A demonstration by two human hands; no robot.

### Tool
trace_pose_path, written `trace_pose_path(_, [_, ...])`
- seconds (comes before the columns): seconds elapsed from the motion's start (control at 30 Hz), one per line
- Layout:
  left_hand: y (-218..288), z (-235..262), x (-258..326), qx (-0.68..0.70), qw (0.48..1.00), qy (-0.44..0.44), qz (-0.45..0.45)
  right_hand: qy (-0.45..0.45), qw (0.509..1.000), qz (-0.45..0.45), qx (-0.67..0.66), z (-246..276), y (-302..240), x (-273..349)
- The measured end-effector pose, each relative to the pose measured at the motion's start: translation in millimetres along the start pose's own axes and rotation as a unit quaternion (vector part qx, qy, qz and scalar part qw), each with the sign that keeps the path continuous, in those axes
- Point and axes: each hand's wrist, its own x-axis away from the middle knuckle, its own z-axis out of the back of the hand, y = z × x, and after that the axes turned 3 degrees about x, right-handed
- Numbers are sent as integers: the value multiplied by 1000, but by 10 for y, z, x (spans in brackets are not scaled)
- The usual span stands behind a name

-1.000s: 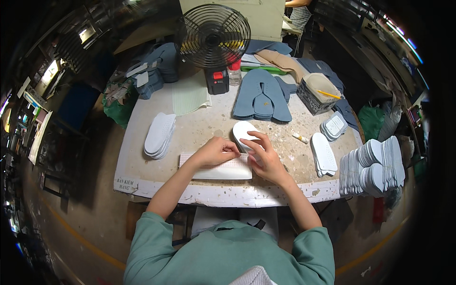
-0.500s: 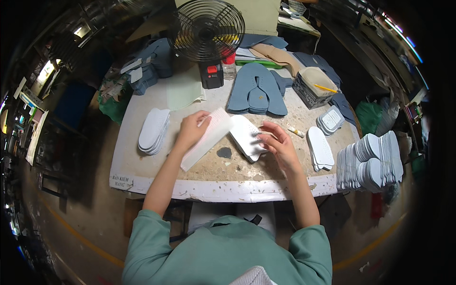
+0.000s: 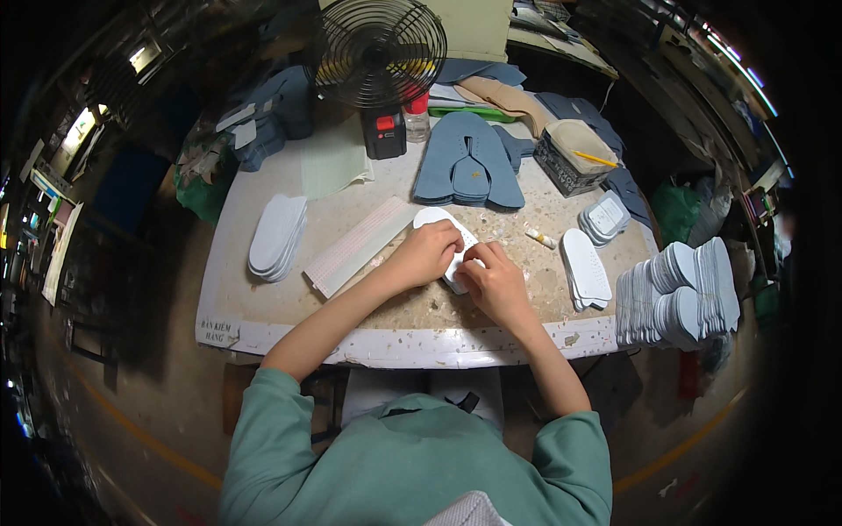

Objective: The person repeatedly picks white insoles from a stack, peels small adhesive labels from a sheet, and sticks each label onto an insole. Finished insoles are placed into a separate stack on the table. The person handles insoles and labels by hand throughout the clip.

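Both of my hands meet over a small stack of white, perforated shoe pieces (image 3: 431,216) in the middle of the table. My left hand (image 3: 428,252) lies across the stack with its fingers curled and closed. Close beside it, my right hand (image 3: 493,280) is pinched at the stack's right edge. What the fingertips hold is too small and too hidden to make out. A pale strip of sheet with pink markings (image 3: 360,248) lies flat, slanting, left of the stack and close to my left forearm.
White piece stacks lie left (image 3: 278,237) and right (image 3: 586,270), with taller bundles (image 3: 680,296) at the right edge. Behind are blue-grey shoe pieces (image 3: 469,162), a black fan (image 3: 379,57), a bottle (image 3: 417,124) and a box with a yellow pencil (image 3: 568,162). A small tube (image 3: 538,235) lies right.
My left hand has let go of the pale strip, which now lies on the table, and has moved right onto the white stack. My right hand has come in and closed its fingers.
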Motion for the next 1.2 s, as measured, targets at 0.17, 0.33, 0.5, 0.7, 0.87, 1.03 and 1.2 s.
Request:
trace_pose_path(0.17, [9, -52, -2, -52, 999, -15, 9, 47, 998, -38, 8, -2, 129, -39])
trace_pose_path(0.33, [182, -167, 111, -140, 990, -22, 6, 119, 976, -171, -59, 147, 445, 16])
trace_pose_path(0.5, [168, -116, 54, -71, 997, 5, 20, 66, 974, -167, -136, 148, 498, 83])
trace_pose_path(0.7, [227, -225, 126, -145, 989, 18, -5, 58, 993, -93, -46, 17, 370, 58])
trace_pose_path(0.87, [302, -287, 143, -153, 987, 45, 4, 117, 985, -128, -12, 46, 375, 2])
trace_pose_path(1.03, [172, 11, 47, 39, 997, 20, 60, 3, 936, -232, -266, 139, 224, 16])
trace_pose_path(1.2, [92, 117, -26, 70, 993, -15, 95, -23, 978, -119, -171, 10, -3, -5])
